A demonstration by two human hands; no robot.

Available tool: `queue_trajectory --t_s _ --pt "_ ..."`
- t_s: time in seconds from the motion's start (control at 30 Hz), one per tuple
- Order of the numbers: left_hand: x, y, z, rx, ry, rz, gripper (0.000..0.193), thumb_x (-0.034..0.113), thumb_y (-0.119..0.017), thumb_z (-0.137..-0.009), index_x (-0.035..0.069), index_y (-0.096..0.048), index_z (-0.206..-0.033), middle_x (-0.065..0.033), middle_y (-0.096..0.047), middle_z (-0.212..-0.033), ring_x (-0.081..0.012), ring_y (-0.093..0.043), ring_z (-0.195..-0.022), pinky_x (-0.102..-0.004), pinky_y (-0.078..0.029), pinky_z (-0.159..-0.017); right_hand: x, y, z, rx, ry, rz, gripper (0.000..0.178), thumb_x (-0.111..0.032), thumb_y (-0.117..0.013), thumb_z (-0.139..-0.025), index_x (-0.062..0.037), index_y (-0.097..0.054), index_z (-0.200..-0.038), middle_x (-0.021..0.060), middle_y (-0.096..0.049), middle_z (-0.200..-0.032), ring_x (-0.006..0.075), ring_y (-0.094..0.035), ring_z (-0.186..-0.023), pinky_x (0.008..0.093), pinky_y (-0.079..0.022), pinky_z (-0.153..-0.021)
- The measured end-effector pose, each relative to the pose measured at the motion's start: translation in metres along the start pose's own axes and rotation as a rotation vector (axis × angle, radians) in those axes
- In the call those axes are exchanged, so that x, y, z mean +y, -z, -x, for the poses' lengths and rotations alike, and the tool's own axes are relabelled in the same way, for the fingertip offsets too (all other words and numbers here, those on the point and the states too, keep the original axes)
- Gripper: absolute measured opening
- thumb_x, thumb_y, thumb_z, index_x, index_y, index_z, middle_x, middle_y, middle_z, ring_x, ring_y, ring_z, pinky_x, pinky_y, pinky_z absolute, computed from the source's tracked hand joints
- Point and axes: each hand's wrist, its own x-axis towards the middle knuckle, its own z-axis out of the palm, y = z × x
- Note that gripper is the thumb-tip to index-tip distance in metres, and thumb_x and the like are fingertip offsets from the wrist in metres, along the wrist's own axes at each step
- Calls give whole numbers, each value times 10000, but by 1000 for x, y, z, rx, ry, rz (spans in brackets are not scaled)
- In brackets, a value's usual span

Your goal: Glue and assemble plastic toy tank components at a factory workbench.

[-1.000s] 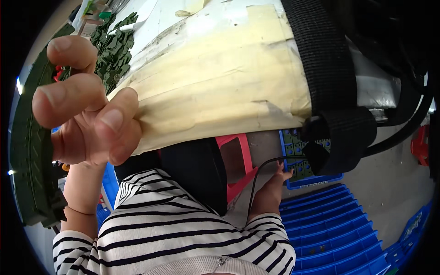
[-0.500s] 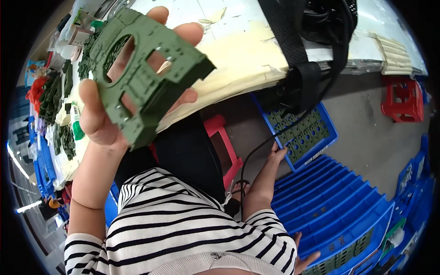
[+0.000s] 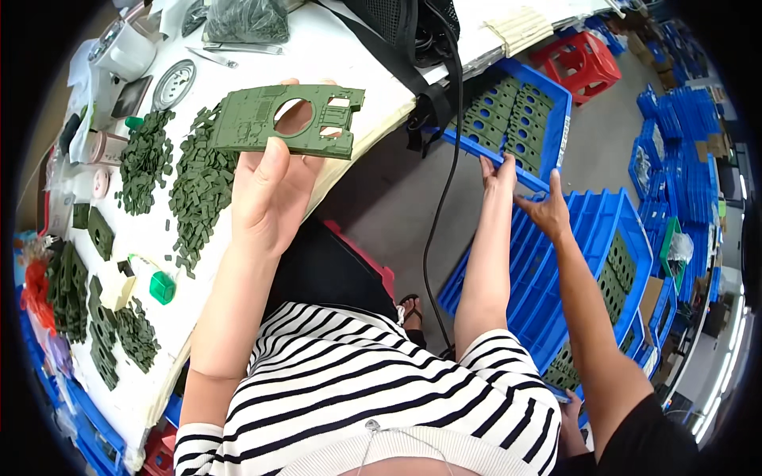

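My left hand is closed round a dark green plastic toy tank hull with a big round hole. It is held up above the white table, thumb on the near edge. On the right, my right hand grips the near edge of a blue tray. Rows of green parts with round holes lie in that tray. Another person's hand is close beside my right hand, near the tray's corner; whether it touches the tray I cannot tell.
Piles of small green pieces cover part of the table. A green-capped bottle lies near its edge. Stacked blue trays stand at right, below my right arm. A black cable hangs down; a red stool stands beyond.
The view has shifted. My left hand has lowered and turned the hull, which is now farther from the camera. The other person's arm has reached in toward the tray that my right hand holds.
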Motion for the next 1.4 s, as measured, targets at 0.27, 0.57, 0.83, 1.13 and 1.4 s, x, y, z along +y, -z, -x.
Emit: queue_trajectory --t_s 0.27,0.57,0.83,1.13,1.4 --pt "12 -5 8 -75 -48 120 585 206 -590 -867 14 -298 -1335 -128 -400 -1310 -239 -340 -1260 -414 -243 -1064 -77 -35 59 -80 319 -141 410 -176 -531 -818 48 -340 -1104 220 -519 -1043 387 -562 -916 473 -491 -838" --pt "46 -4 35 -185 -72 112 615 359 -520 -894 57 -267 -1366 -146 -332 -1373 -268 -291 -1304 -406 -313 -1028 -161 -25 114 -94 691 -265 525 -190 -558 -820 56 -282 -1194 228 -495 -1094 374 -531 -977 450 -458 -894" --pt "68 16 66 -246 -56 83 668 399 -486 -897 76 -194 -1403 -197 -276 -1402 -245 -306 -1298 -401 -334 -1030 -235 4 152 -23 966 -282 631 -204 -583 -822 62 -231 -1273 235 -474 -1139 362 -504 -1031 429 -429 -943" --pt "79 25 85 -192 26 220 673 356 -551 -878 74 -218 -1391 -209 -329 -1381 -257 -371 -1254 -401 -291 -1038 -236 -12 200 -115 586 -465 700 -225 -596 -831 80 -217 -1335 246 -454 -1175 358 -480 -1070 435 -400 -990" --pt "118 56 138 -37 8 139 724 369 -566 -868 35 -197 -1394 -229 -443 -1278 -306 -421 -1220 -433 -354 -984 -112 -153 383 -1112 800 142 380 -207 -457 -922 75 -452 -1176 152 -559 -993 275 -518 -907 391 -452 -814"
